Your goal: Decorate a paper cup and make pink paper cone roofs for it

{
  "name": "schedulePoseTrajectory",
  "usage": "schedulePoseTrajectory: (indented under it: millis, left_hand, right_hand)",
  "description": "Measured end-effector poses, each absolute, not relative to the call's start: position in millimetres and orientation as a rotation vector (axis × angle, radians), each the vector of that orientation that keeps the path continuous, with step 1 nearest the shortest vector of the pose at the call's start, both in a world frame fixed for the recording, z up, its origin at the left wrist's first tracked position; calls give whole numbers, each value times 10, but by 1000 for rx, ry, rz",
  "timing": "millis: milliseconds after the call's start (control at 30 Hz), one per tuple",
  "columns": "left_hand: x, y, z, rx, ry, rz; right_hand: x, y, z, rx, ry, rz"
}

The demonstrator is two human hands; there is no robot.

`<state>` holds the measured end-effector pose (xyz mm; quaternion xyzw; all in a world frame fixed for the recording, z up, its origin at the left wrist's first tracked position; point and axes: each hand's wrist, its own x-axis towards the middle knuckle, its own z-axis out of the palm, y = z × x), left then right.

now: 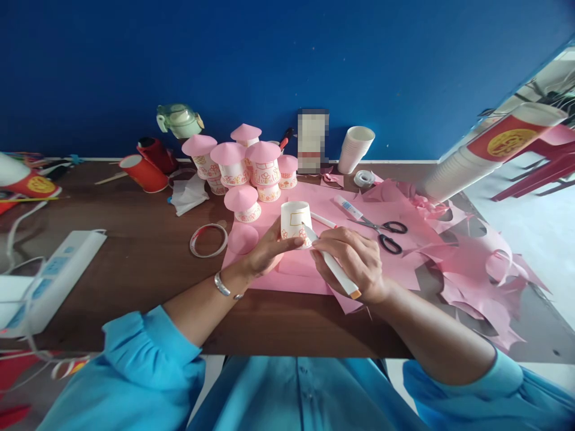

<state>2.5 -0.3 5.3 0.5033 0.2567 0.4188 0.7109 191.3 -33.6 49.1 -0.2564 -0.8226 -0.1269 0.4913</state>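
Note:
In the head view, my left hand (269, 246) grips a white paper cup (294, 226), its open end down or up I cannot tell. A brown-yellow rectangle and reddish flowers are drawn on the cup's side. My right hand (353, 257) is closed round a white marker (338, 270) with an orange end, its tip at the rectangle's lower right corner. Just left of the cup lies a round pink paper piece (243, 239). Behind it stand several decorated paper cups with pink cone roofs (229, 154).
Pink paper sheets (372, 200) spread under the work, with scissors (390, 236), a glue tube (347, 207) and another marker (324, 221) on them. Paper scraps (485, 287) lie right. A tape roll (209, 240), stacked cups (356, 149) and a power strip (54, 281) surround these.

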Motion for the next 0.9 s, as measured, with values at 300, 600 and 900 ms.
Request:
schedulePoseTrajectory:
  millis: [300, 600, 900]
  left_hand:
    - [31, 7, -17, 1108, 574, 938]
    - [-21, -3, -95, 1191, 632, 937]
    - [-1, -15, -53, 1185, 610, 930]
  right_hand:
    - [1919, -346, 462, -605, -2058, -334]
    - [1913, -336, 459, -611, -2045, -323]
    - [1919, -337, 472, -637, -2061, -356]
